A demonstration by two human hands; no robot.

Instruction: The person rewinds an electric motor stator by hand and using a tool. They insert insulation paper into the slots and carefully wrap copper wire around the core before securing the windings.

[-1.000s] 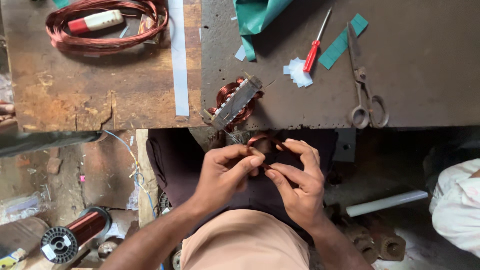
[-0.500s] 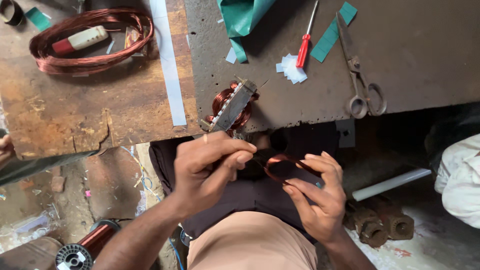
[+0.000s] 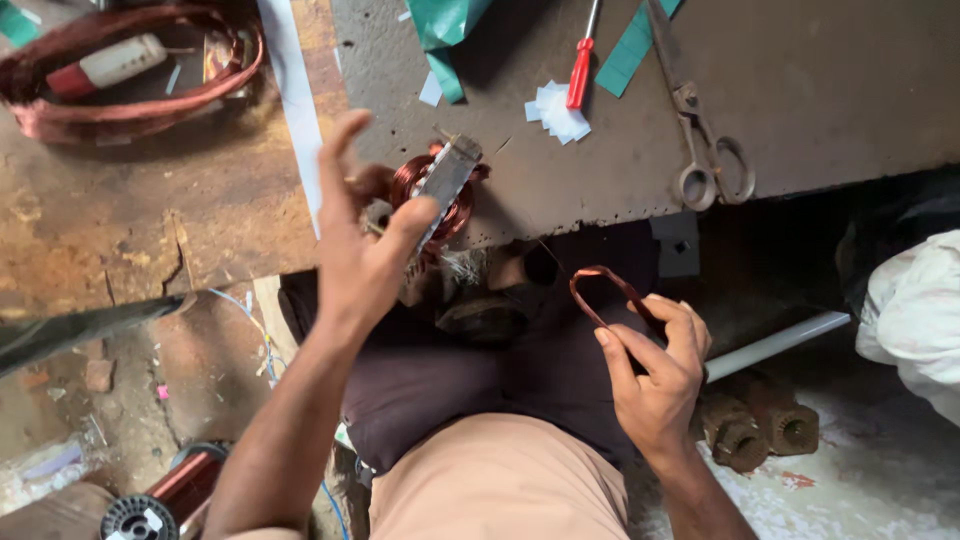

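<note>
My right hand (image 3: 655, 370) holds a small loop of copper wire (image 3: 603, 286) over my lap, below the bench edge. My left hand (image 3: 362, 238) is raised at the bench edge with its fingers spread, touching a small motor part (image 3: 437, 186) with copper windings and a grey metal core. That part rests at the front edge of the dark metal bench top (image 3: 800, 90). I cannot see whether the left fingers grip it.
On the bench lie scissors (image 3: 700, 150), a red-handled screwdriver (image 3: 581, 68), white paper scraps (image 3: 555, 108), green sheet pieces (image 3: 450, 25) and a white strip (image 3: 290, 100). A large copper coil (image 3: 130, 75) sits far left. A wire spool (image 3: 150, 505) stands on the floor.
My hands have parted. The left one rose from my lap to the wound motor part at the bench edge. The right one stayed low with the copper loop.
</note>
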